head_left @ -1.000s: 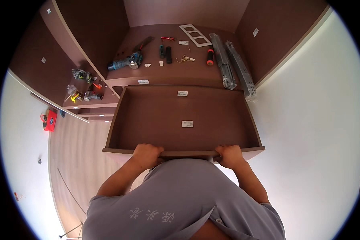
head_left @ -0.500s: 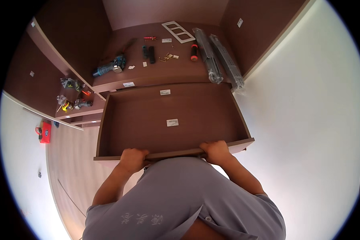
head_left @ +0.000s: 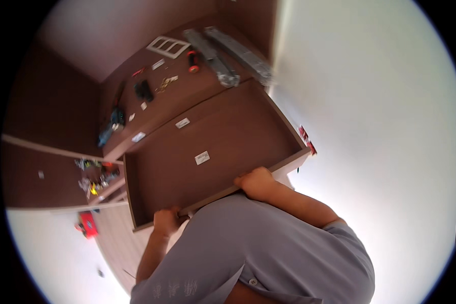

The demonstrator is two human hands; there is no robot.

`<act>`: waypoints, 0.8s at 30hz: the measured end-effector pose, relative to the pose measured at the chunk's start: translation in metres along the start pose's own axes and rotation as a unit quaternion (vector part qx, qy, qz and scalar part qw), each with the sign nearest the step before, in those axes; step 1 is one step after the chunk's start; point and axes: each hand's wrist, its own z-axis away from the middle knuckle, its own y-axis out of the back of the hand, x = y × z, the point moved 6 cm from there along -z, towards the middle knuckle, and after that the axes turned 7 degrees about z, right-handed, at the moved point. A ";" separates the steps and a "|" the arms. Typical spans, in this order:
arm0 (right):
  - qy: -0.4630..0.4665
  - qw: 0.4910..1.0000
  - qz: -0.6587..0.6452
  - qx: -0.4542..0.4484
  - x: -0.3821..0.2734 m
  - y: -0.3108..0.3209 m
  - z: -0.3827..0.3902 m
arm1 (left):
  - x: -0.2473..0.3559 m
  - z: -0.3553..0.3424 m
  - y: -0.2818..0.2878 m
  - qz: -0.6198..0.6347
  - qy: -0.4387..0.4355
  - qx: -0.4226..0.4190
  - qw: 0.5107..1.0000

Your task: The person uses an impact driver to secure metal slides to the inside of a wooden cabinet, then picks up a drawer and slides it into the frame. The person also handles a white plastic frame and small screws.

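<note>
In the frame's lower middle, the left hand (head_left: 166,221) and right hand (head_left: 257,183) grip the near edge of the brown drawer (head_left: 238,129), the left closer to a corner, and the drawer, its long axis slanting up rightward, lies up-frame from both, before the cabinet shelf (head_left: 185,92).

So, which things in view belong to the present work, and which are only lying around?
Belongs to the work:
drawer, its front edge gripped by the left hand and right hand

Only lying around, touched by neither hand:
two wrapped rails (may belong too)
white frame
blue power tool
red-and-black handle
red box
</note>
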 end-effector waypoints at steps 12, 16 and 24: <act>0.012 0.996 -0.061 0.060 -0.010 -0.030 -0.006 | -0.077 -0.002 -0.042 -0.029 0.047 -0.111 0.992; 0.024 0.997 -0.042 0.065 -0.006 -0.042 -0.011 | -0.112 -0.006 -0.065 -0.043 -0.025 -0.103 0.993; 0.053 0.997 -0.039 0.049 -0.009 -0.053 -0.015 | -0.107 0.002 -0.069 -0.011 -0.025 -0.100 0.995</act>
